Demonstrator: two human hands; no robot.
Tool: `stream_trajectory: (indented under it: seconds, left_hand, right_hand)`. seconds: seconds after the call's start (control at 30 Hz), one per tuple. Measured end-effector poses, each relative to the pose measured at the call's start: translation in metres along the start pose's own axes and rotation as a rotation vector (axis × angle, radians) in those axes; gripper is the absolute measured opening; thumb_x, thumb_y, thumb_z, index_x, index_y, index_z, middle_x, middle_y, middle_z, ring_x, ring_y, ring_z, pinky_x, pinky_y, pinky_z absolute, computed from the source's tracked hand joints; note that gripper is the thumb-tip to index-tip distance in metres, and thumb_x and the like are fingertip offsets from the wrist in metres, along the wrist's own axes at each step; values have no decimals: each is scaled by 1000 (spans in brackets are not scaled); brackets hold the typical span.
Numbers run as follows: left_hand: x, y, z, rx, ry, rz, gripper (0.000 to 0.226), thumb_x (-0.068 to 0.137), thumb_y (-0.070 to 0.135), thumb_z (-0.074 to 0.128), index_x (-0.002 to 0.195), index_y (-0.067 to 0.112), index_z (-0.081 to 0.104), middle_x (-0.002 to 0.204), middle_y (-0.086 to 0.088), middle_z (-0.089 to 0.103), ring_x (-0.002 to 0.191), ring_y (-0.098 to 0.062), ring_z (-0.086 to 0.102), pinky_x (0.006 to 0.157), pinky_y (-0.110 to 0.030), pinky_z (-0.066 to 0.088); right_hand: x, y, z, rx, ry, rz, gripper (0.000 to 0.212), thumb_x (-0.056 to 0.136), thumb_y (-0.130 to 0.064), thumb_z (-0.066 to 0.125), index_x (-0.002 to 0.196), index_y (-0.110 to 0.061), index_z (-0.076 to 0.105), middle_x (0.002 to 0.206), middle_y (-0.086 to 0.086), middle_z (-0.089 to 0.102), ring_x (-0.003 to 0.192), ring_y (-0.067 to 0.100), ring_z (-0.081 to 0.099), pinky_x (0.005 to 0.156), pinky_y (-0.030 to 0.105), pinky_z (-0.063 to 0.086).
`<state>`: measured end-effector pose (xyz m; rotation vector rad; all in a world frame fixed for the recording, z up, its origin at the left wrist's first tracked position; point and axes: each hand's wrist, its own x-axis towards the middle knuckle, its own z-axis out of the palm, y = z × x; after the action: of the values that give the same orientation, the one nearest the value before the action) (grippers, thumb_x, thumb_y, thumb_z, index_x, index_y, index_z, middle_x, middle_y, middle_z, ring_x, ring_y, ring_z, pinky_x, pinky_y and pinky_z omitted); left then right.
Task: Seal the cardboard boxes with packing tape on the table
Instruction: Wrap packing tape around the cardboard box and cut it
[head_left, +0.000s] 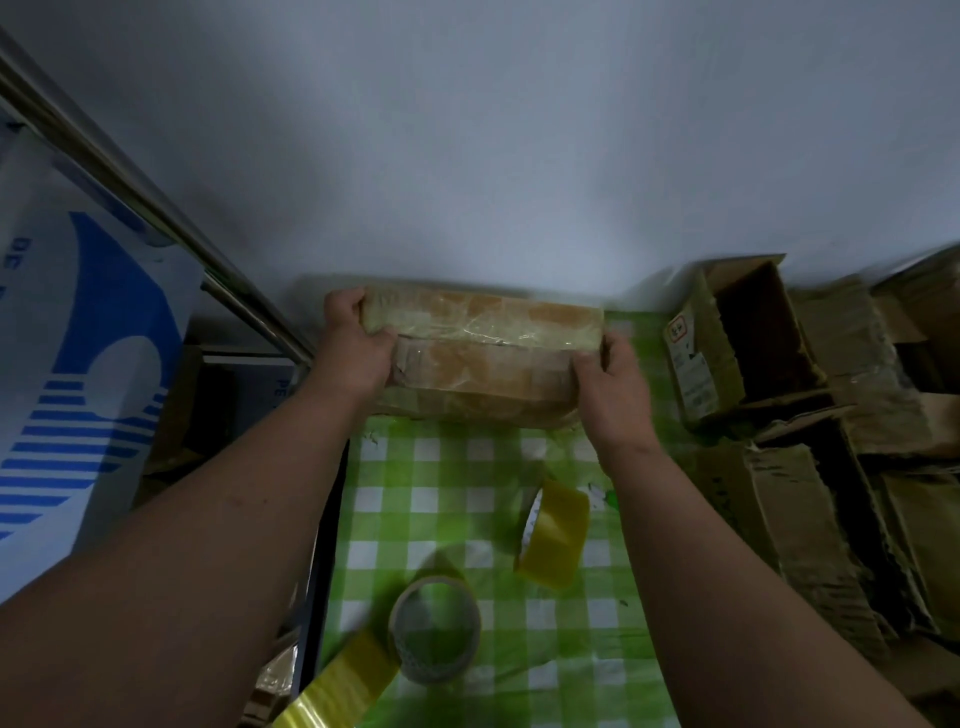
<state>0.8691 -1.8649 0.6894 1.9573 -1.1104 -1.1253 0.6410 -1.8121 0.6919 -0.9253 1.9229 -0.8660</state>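
1. A table (457, 525) covered with a green-and-white checked cloth stands against a plain pale wall (519, 130).
2. At the table's far edge, a cardboard box (483, 358) wrapped in glossy tape sits by the wall.
3. The left hand (356, 345) clamps the box's left end; the right hand (615, 387) clamps its right end, so the hands are apart, one per end.
4. A yellowish tape roll (556, 535) stands on edge near the middle of the table.
5. A second tape roll (436, 631), lying flat toward the near edge, trails a loose yellow strip (343, 686) over the near left corner.
6. Open, crumpled cardboard boxes (810, 415) are heaped off the right edge.
7. A metal rail (156, 208) and a blue-and-white printed panel (78, 364) are off the left edge.
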Motion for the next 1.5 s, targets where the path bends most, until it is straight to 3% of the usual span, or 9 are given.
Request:
stream_trajectory:
  seconds: [0.13, 0.27, 0.47, 0.63, 0.77, 1.0, 1.23, 1.33, 1.5]
  left_hand:
    - [5, 10, 0, 88, -90, 10, 78, 90, 10, 49, 154, 36, 13, 151, -2, 34, 129, -28, 47, 99, -46, 50]
    - [3, 10, 6, 194, -66, 45, 64, 102, 21, 42, 157, 22, 9, 162, -5, 16, 147, -22, 23, 120, -37, 24]
    - [12, 6, 5, 105, -116, -29, 63, 104, 30, 41, 158, 21, 9, 162, -5, 22, 146, -23, 26, 120, -40, 23]
    - [33, -13, -2, 60, -130, -108, 72, 84, 60, 35, 146, 24, 39, 148, -8, 45, 132, -29, 46, 109, -52, 39]
    - [18, -4, -6, 81, -107, -92, 75, 84, 68, 40, 144, 23, 44, 146, -8, 48, 132, -28, 48, 110, -49, 39]
    - [-12, -5, 2, 86, 37, -40, 50, 104, 45, 34, 118, 7, 64, 118, -15, 63, 111, -29, 60, 97, -39, 48]
    - [-11, 0, 3, 264, 70, -23, 52, 107, 36, 25, 149, 4, 34, 152, -17, 38, 138, -32, 38, 113, -34, 30]
    - [-18, -8, 0, 622, 138, 274, 60, 105, 33, 31, 157, 16, 8, 164, -8, 8, 150, -32, 11, 121, -49, 12]
    - [-43, -6, 16, 1069, -108, 484, 85, 88, 73, 5, 156, 24, -6, 164, 1, -16, 150, -22, -18, 117, -53, -11]
  right_hand:
    - [8, -10, 2, -151, 8, -23, 56, 95, -17, 46, 149, -12, 30, 148, 9, 41, 136, 27, 40, 112, 39, 34]
    - [9, -12, 3, -170, -91, -66, 67, 99, -13, 40, 158, -13, 7, 164, 3, 10, 149, 19, 14, 120, 29, 12]
    - [17, -9, 1, 1, -93, 75, 40, 102, -35, 40, 135, -14, 49, 132, 9, 56, 121, 29, 52, 106, 48, 42]
    - [18, 2, 3, 200, -106, 196, 87, 72, -78, 40, 140, -24, 51, 141, 4, 54, 130, 26, 51, 109, 52, 41]
    - [20, 6, 2, 242, -134, 253, 90, 64, -86, 40, 138, -36, 50, 143, -1, 53, 131, 27, 49, 108, 57, 39]
    - [-2, 6, 4, 284, -104, 189, 52, 97, -50, 50, 138, -18, 51, 132, 1, 59, 119, 21, 58, 103, 42, 47]
    - [10, 0, 5, -101, -71, 81, 57, 104, -42, 37, 149, -7, 34, 145, 16, 48, 131, 35, 47, 108, 40, 39]
    - [3, -2, 5, -306, 26, -87, 61, 105, -33, 35, 157, -17, 7, 163, 9, 19, 143, 33, 31, 113, 44, 30]
    - [-7, -4, 14, -905, -1, -416, 64, 102, -49, 21, 157, -23, 3, 165, 0, -11, 151, 25, -12, 121, 49, -6]
